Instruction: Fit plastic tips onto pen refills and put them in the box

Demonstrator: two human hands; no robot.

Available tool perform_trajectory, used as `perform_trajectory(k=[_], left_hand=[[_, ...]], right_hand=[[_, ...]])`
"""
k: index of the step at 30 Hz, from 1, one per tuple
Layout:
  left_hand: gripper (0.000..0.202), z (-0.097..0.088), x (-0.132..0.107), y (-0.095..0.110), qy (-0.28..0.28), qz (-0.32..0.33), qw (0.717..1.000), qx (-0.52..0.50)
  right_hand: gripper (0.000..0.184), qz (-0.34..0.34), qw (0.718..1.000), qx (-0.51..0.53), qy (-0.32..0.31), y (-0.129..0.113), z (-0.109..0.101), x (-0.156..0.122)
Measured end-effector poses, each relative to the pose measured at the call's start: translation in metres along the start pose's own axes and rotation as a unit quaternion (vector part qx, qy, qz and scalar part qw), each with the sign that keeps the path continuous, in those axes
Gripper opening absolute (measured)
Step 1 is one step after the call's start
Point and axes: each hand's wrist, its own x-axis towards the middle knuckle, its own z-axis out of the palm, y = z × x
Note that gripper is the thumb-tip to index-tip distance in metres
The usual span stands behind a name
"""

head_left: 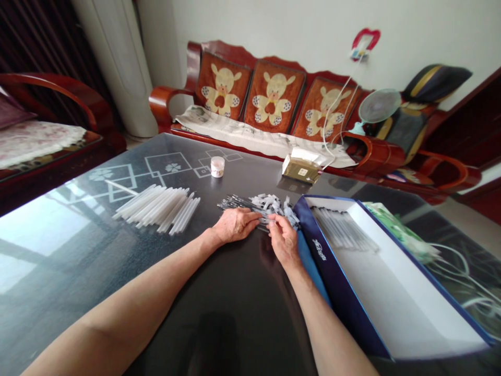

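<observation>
**Pile of thin rods (238, 202) under left hand (235, 225) and right hand (284, 241)**

The pile, made up of dark shafts with white plastic pieces, is laid on a black glass table top (94, 292), just beside a blue-and-white cardboard box (332, 292). The left hand is pressed flat on the rods, with its fingers held together. The right hand's fingertips (274, 222) are drawn together among the white pieces, though no clamp on any single piece can be made out. Pale rods (344, 230) are lined up inside the box. A bundle of white plastic tubes (156, 208) is laid left of the hands, and a small white jar (217, 166) and a tan packet (301, 164) are placed farther along the table.
</observation>
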Motion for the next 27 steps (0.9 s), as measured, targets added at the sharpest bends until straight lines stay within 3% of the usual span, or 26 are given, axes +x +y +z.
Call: perform_trajectory(k=[9, 15, 27], left_hand=[[0.032, 0.0019, -0.0012, 0.0008, -0.015, 0.025, 0.999, -0.016], [0.030, 0.0000, 0.0018, 0.0005, -0.023, 0.042, 0.998, -0.042], [0.033, 0.0044, -0.0029, 0.0050, -0.027, 0.045, 0.999, 0.000]], right_hand=[[0.022, -0.020, 0.999, 0.023, -0.038, -0.0015, 0.0028, -0.0004], [0.030, 0.071, 0.992, 0.086, -0.054, -0.0030, 0.0030, -0.0006], [0.027, 0.162, 0.974, 0.146, -0.061, -0.0087, 0.0055, 0.0023]])
